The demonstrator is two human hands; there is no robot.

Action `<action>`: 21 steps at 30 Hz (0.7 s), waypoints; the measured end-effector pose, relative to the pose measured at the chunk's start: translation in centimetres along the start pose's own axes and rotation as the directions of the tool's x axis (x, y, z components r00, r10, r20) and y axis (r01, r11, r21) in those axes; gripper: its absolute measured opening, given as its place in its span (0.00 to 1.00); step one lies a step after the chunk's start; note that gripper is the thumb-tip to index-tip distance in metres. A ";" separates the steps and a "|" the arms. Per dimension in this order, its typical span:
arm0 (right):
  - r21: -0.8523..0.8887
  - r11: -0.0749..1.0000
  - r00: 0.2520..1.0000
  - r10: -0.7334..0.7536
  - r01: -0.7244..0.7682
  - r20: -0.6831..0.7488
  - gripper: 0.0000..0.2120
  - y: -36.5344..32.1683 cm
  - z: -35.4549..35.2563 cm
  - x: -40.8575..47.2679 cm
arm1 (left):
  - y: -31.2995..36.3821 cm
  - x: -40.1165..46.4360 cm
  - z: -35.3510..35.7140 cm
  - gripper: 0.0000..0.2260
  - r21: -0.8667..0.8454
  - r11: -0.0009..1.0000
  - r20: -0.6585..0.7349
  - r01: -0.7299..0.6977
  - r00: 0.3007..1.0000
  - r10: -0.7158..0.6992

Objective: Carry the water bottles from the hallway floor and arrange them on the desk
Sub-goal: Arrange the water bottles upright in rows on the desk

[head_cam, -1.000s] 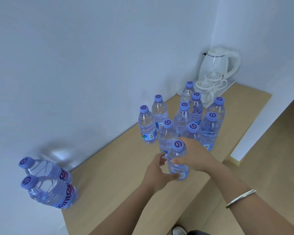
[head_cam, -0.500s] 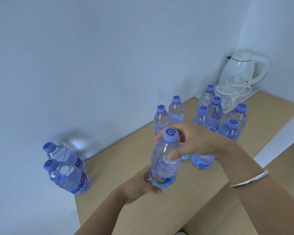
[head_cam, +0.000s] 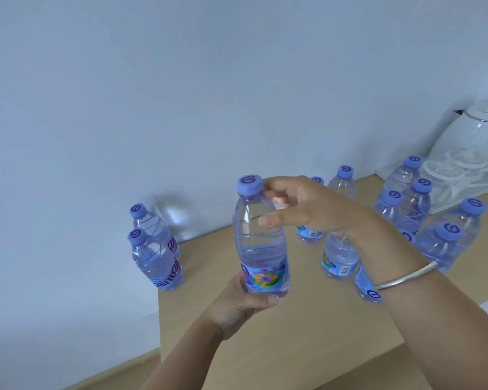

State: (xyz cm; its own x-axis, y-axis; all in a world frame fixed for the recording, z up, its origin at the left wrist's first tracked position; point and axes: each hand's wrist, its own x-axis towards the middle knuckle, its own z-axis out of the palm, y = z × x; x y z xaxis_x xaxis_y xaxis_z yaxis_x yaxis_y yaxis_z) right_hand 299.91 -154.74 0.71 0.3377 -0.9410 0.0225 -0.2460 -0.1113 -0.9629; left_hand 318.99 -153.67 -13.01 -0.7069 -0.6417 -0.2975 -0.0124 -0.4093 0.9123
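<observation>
Held item: clear plastic water bottle with lilac cap point(head_cam: 261, 243), upright above the pale wooden desk point(head_cam: 279, 339); left hand point(head_cam: 238, 302) grips its labelled base, right hand point(head_cam: 307, 209) clasps its shoulder, thumb across the front. Left of it, at the desk's edge, two matching bottles point(head_cam: 155, 257); right and behind, a cluster of standing bottles point(head_cam: 423, 220); beyond those, a white electric kettle point(head_cam: 473, 133)

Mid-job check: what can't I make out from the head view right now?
- How many bottles stand on the desk: the right hand and forearm cover part of the cluster.
- Kettle: cut off by the right edge.
- The held bottle: its base is hidden in the left hand.
- Labels on the two bottles at the left: only partly readable, turned away.
- Smudge on the wall: too blurred to identify.
</observation>
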 end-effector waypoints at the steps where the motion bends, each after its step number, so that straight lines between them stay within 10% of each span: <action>1: -0.014 1.000 1.000 -0.002 0.002 -0.008 0.19 -0.1 0.3 0.3 | 0.0 -0.1 -0.2 0.26 -0.010 1.000 -0.062 -0.018 0.998 0.017; 10: -0.056 0.996 0.997 -0.068 0.066 -0.033 0.20 0.2 3.9 3.2 | 0.5 -3.0 -1.1 0.26 0.090 0.990 -0.351 -0.109 0.927 0.134; 17: -0.025 0.997 0.997 -0.070 0.069 -0.013 0.11 0.3 7.2 6.0 | 0.1 -4.5 -1.0 0.19 0.271 0.947 -0.759 -0.174 0.567 0.321; 21: 0.011 0.991 0.990 -0.137 0.137 0.041 0.06 -0.5 8.4 7.0 | -0.6 -6.2 -2.1 0.27 0.204 0.973 -0.771 -0.112 0.594 0.230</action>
State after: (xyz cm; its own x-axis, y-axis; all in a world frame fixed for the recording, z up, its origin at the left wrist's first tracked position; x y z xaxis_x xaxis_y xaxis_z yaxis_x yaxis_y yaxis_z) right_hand 310.02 -158.63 -0.93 0.4055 -0.9028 0.1430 -0.1875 -0.2353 -0.9537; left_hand 324.86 -150.83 -12.26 0.1224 -0.9753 -0.1841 -0.0772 -0.1943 0.9779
